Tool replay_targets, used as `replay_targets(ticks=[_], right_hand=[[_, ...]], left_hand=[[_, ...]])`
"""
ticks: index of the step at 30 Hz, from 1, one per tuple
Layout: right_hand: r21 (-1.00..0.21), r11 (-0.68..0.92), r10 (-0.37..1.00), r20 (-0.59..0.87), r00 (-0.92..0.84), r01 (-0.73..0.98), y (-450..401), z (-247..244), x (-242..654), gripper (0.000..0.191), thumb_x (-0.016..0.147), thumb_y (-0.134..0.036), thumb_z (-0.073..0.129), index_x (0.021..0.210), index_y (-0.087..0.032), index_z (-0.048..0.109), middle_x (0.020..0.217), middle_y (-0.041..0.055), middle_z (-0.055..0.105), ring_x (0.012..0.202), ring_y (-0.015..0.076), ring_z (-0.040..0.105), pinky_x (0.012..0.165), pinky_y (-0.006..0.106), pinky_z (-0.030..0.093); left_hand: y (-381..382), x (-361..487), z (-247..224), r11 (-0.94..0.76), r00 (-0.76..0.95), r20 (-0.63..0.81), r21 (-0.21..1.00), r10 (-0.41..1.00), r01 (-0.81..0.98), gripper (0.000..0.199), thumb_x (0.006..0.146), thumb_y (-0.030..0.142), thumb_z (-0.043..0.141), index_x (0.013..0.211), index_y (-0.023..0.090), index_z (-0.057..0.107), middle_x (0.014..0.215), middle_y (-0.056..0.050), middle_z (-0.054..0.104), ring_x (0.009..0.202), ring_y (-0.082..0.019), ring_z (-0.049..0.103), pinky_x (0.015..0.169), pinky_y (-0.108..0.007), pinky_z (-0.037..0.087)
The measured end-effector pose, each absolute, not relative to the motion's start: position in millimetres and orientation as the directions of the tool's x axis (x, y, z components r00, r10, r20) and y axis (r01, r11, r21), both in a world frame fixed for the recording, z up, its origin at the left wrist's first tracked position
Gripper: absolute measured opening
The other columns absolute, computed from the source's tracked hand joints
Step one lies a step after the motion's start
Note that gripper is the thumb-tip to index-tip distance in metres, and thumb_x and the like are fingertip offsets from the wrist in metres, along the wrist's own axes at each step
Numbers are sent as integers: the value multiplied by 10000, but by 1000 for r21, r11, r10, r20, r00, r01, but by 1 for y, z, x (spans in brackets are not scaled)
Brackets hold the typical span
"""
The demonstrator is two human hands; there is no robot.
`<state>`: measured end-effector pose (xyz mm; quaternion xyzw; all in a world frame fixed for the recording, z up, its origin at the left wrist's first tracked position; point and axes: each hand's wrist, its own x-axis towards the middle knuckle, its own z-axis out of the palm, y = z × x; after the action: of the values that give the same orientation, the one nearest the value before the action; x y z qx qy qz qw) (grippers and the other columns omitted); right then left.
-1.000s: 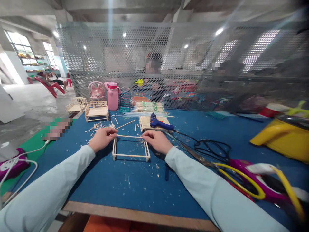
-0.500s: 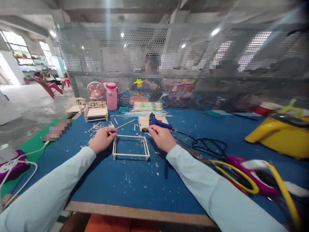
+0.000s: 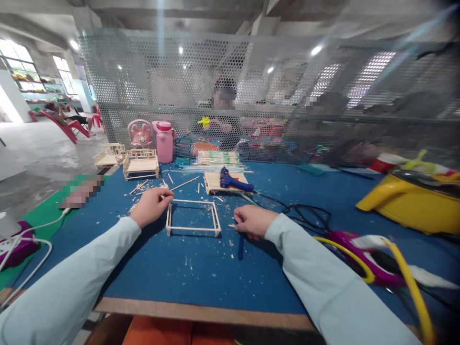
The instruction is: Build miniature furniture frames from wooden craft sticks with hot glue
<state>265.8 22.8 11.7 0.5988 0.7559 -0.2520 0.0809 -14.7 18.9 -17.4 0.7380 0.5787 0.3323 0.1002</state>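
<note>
A small rectangular frame of thin wooden sticks stands on short corner legs on the blue tabletop. My left hand is at its far left corner, thumb and fingertips pinched on the stick there. To the right of the frame, my right hand is low over the table with curled fingers. They close over the upper end of a slim blue tool, whose far end is hidden. A short pale stick piece shows by the fingertips. Behind it, a blue glue gun rests on a wooden slatted panel.
Finished miniature wooden benches stand back left, near a pink bottle. Wood scraps lie around. A black cord, yellow-handled scissors, a purple power strip and a yellow container occupy the right. A perforated metal screen stands behind.
My right hand has moved from beside the glue gun toward me and to the right, down to the slim blue tool. My left hand has stayed at the frame's corner.
</note>
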Motion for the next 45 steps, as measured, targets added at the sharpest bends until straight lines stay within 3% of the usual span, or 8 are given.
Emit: replay_targets(ticks=[7, 14, 19, 26, 30, 33, 40, 45], right_hand=[[-234, 201, 927, -269, -262, 951, 31, 7, 267, 167, 634, -85, 522, 676, -208, 418, 418, -75, 451, 393, 103, 451, 460, 213, 306], [-215, 288, 954, -15, -298, 933, 36, 13, 265, 130, 750, -223, 499, 631, -194, 455, 598, -8, 529, 591, 126, 470, 558, 223, 298], [-324, 335, 929, 269, -253, 885, 39, 9, 260, 253, 799, -375, 437, 621, -195, 440, 531, -22, 478, 513, 117, 419, 518, 228, 274], [-446, 482, 875, 292, -387, 754, 39, -4, 255, 224, 803, -300, 428, 652, -177, 539, 536, -7, 545, 513, 125, 479, 562, 242, 370], [-341, 649, 751, 427, -504, 679, 39, -11, 251, 309, 743, -66, 374, 894, -148, 630, 848, 87, 645, 793, 172, 580, 759, 303, 435], [-191, 745, 631, 513, -583, 639, 41, -14, 246, 434, 707, -11, 370, 1010, -154, 646, 1112, 131, 580, 1040, 214, 511, 899, 368, 387], [-402, 625, 778, 389, -493, 669, 48, 3, 218, 230, 776, -277, 546, 910, -152, 684, 896, 81, 672, 822, 169, 593, 771, 289, 445], [-303, 581, 814, 199, -546, 755, 59, 12, 196, 223, 642, -280, 670, 816, -148, 719, 742, 67, 688, 682, 180, 600, 619, 259, 417]], left_hand=[[21, -16, -21, -305, 120, 350, 539, 929, 785, 237, 768, 285, 495, 867, 165, 673, 816, -37, 697, 652, -150, 583, 654, -267, 452], [22, -16, -21, -306, 121, 342, 563, 932, 767, 232, 764, 288, 499, 865, 169, 672, 845, -39, 701, 684, -155, 591, 675, -271, 453], [22, -16, -22, -307, 129, 332, 566, 935, 766, 247, 768, 295, 493, 876, 161, 670, 845, -49, 701, 666, -156, 588, 654, -277, 453], [21, -15, -20, -302, 117, 344, 553, 932, 776, 251, 773, 283, 482, 885, 163, 672, 811, -43, 699, 660, -154, 596, 667, -273, 464], [21, -16, -21, -279, 104, 324, 561, 940, 779, 262, 771, 273, 483, 903, 150, 672, 794, -45, 694, 668, -157, 598, 691, -273, 468], [22, -16, -22, -277, 100, 321, 572, 942, 772, 259, 767, 269, 489, 907, 151, 672, 794, -43, 693, 673, -154, 598, 696, -269, 468], [22, -15, -21, -255, 86, 298, 590, 951, 766, 253, 763, 259, 495, 908, 147, 671, 762, -41, 688, 658, -153, 596, 684, -272, 470], [22, -15, -21, -254, 83, 297, 599, 951, 760, 248, 762, 262, 497, 898, 151, 674, 763, -39, 690, 663, -156, 598, 685, -274, 472]])
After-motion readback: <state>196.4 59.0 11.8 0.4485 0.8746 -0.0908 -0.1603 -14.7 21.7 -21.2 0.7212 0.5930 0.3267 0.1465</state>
